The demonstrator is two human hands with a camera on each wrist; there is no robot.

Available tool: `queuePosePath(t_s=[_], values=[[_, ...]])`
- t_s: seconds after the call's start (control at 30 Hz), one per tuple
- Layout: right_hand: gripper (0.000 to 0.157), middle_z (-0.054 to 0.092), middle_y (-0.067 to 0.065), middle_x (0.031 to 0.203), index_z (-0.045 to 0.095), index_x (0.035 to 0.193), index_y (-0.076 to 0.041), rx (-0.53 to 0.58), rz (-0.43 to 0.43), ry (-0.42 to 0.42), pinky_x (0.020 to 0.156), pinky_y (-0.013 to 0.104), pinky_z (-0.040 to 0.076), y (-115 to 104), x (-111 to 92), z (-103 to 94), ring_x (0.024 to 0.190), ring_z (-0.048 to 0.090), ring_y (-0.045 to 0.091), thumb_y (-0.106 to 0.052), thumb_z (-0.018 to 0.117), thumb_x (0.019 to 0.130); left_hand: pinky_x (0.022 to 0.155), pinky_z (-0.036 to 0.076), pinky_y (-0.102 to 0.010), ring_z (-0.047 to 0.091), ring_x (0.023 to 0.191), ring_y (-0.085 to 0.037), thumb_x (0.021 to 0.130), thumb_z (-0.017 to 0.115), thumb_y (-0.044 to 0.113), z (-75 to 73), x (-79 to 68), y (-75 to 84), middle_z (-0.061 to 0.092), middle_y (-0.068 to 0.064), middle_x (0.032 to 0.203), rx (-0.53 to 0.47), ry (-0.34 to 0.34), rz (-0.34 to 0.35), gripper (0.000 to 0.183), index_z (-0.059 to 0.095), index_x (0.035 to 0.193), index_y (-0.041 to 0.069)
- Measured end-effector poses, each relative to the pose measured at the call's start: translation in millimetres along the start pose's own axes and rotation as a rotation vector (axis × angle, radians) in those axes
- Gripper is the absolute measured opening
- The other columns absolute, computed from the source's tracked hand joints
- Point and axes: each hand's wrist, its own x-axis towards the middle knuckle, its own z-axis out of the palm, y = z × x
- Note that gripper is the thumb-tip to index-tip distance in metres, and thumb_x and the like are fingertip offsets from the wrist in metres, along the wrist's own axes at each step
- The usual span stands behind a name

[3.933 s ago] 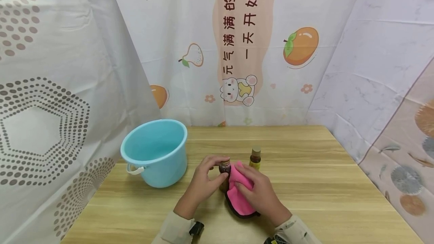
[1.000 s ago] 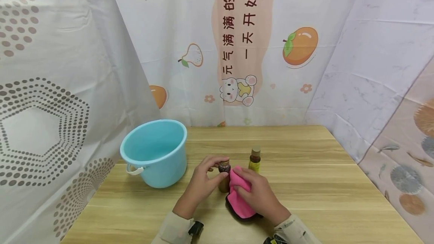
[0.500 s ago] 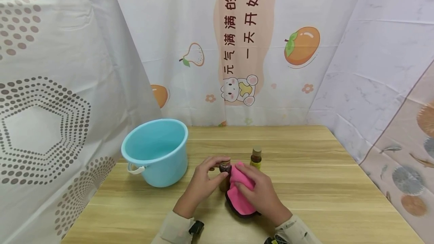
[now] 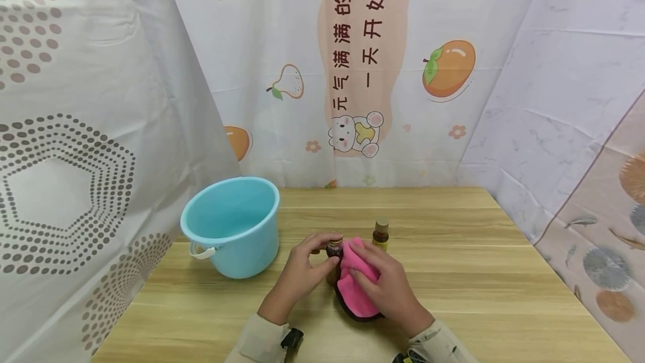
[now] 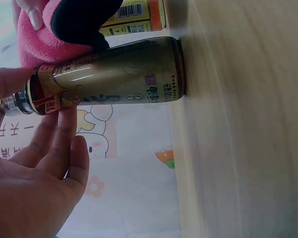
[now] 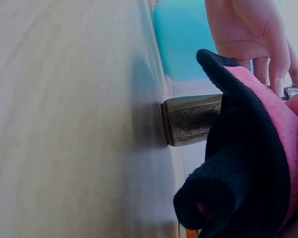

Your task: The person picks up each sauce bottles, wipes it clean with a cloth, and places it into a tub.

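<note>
Two hands [image 4: 304, 268] hold one cloth [image 4: 359, 296] and one of two bottles [image 5: 124, 74].

Curtain [image 4: 350, 74]: 元气满满的 / 一天开始啦, 2 vert. cols, last char. cut by top edge. Gold bottle [image 5: 121, 74]: 香油, 100毫升; small print on back illeg. Yellow-label bottle [image 5: 156, 15]: barcode [image 5: 129, 10], nos. unreadable.

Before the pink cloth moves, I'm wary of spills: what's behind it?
A yellow-labelled bottle stands behind the pink cloth and right hand. The head view shows its capped top, lower part covered; the left wrist view, some label.
</note>
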Motion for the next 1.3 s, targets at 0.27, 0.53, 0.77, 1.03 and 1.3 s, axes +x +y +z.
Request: queuePosePath(t_s=[0.27,0.53,0.77,1.03,1.3], values=[[0.053,0.064,0.007,0.141,0.067,0.140,-0.017,-0.033,0.034,-0.031,0.092,0.036,0.060,-0.5,0.3,0.7,0.123,0.066,0.023,-0.013,0.083,0.089,0.097,0.050,-0.045,0.063,0.118,-0.008,0.094,0.078,0.023,-1.0,-0.9,1.0,0.065,0.019,0.128,-0.002,0.005,0.000,0.043,0.066,0.135,0.031],[0.052,0.064,0.007,0.142,0.068,0.139,-0.018,-0.056,0.110,-0.075,0.093,0.036,0.060,-1.5,0.0,-0.7,0.124,0.066,0.022,-0.019,0.083,0.090,0.096,0.050,-0.051,0.062,0.119,-0.011,0.094,0.078,0.023,-0.7,-1.2,-1.2,0.065,0.015,0.131,0.001,0.030,0.019,0.043,0.066,0.135,0.031],[0.050,0.063,0.006,0.144,0.070,0.137,-0.021,-0.083,0.223,-0.148,0.094,0.035,0.059,0.4,-2.9,0.6,0.124,0.065,0.020,-0.020,0.084,0.089,0.097,0.048,-0.053,0.060,0.119,-0.011,0.094,0.079,0.025,-0.4,-1.1,-0.6,0.064,0.017,0.132,-0.013,0.014,-0.004,0.045,0.066,0.135,0.036],[0.050,0.066,0.007,0.139,0.069,0.137,-0.020,-0.121,0.261,-0.188,0.096,0.039,0.058,3.4,-4.9,2.8,0.124,0.066,0.023,-0.021,0.084,0.089,0.098,0.049,-0.050,0.058,0.119,-0.010,0.093,0.079,0.031,1.1,-0.3,-1.0,0.062,0.017,0.132,-0.003,0.015,-0.034,0.045,0.065,0.133,0.045],[0.051,0.066,0.006,0.140,0.069,0.137,-0.020,-0.118,0.242,-0.165,0.098,0.040,0.057,3.6,-4.9,3.0,0.125,0.066,0.023,-0.023,0.084,0.088,0.096,0.050,-0.053,0.060,0.115,-0.011,0.093,0.079,0.028,2.0,-0.5,-1.5,0.063,0.016,0.132,-0.006,0.025,-0.028,0.045,0.066,0.134,0.041]])
